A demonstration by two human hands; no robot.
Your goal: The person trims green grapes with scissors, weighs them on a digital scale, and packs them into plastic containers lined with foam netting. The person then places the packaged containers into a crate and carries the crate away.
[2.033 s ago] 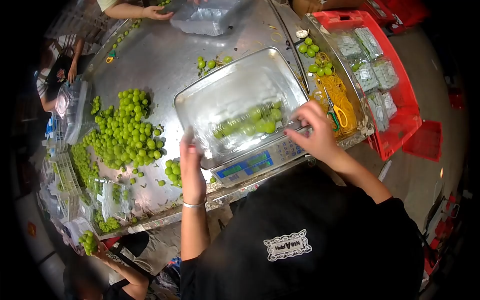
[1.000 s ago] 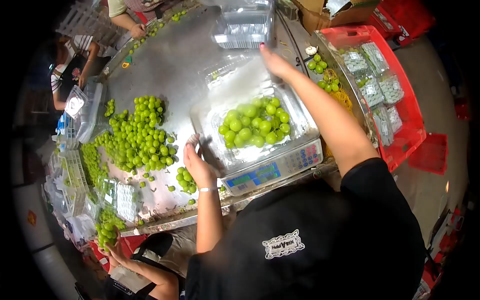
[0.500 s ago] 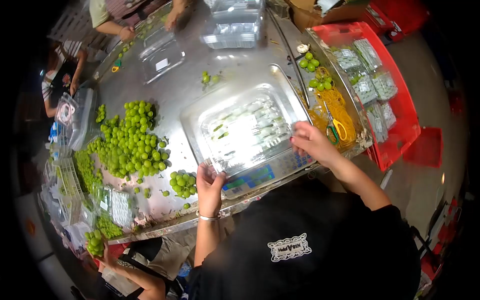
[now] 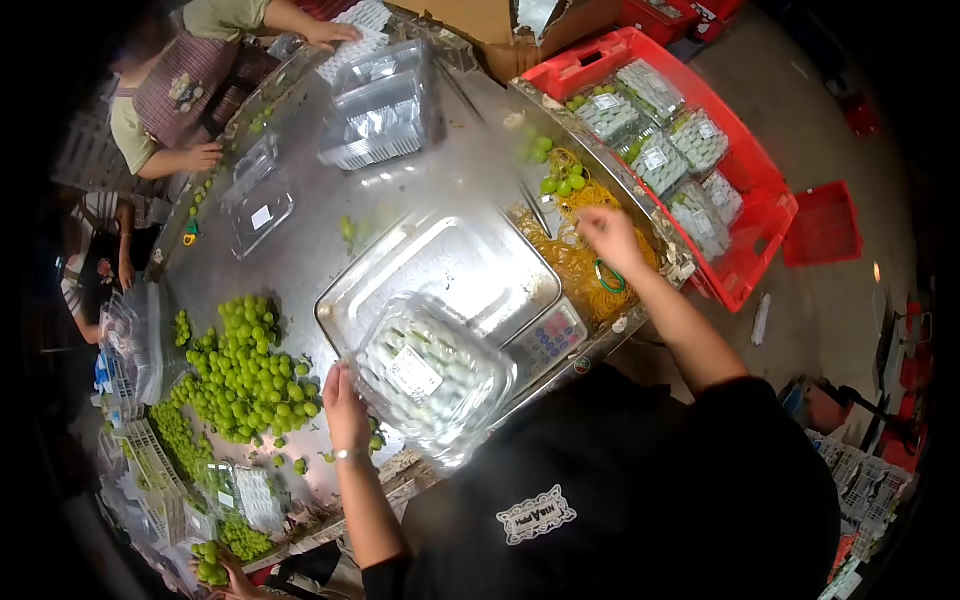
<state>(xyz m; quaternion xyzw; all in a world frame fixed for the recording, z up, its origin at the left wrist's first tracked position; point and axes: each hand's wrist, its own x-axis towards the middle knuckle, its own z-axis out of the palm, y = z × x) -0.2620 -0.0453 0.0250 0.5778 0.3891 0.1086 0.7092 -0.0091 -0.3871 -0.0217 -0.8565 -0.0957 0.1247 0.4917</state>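
Observation:
A clear plastic clamshell box (image 4: 450, 385) with a white label and pale padding inside tilts over the near edge of the metal weighing tray (image 4: 350, 290). My left hand (image 4: 345, 405) grips the box by its left side. Beyond the tray's right end, my right hand (image 4: 612, 240) is over a heap of yellow rubber bands (image 4: 565, 265), its fingers drawn together. Whatever they pinch is too small to make out. Scissors with a green handle (image 4: 610, 278) lie on the bands, partly hidden by that hand. The scale's keypad (image 4: 550, 340) shows beside the box.
Green grapes (image 4: 245, 375) are heaped on the left of the metal table. Empty clear boxes (image 4: 375, 125) are stacked at the back. A red crate (image 4: 735, 265) of packed boxes stands at the right. A co-worker's hand (image 4: 330, 35) touches white padding; another person holds grapes (image 4: 210, 565) at lower left.
The box has come off the tray's middle toward my body, held by my left hand. My right hand has left the box and moved to the rubber bands. The view has turned.

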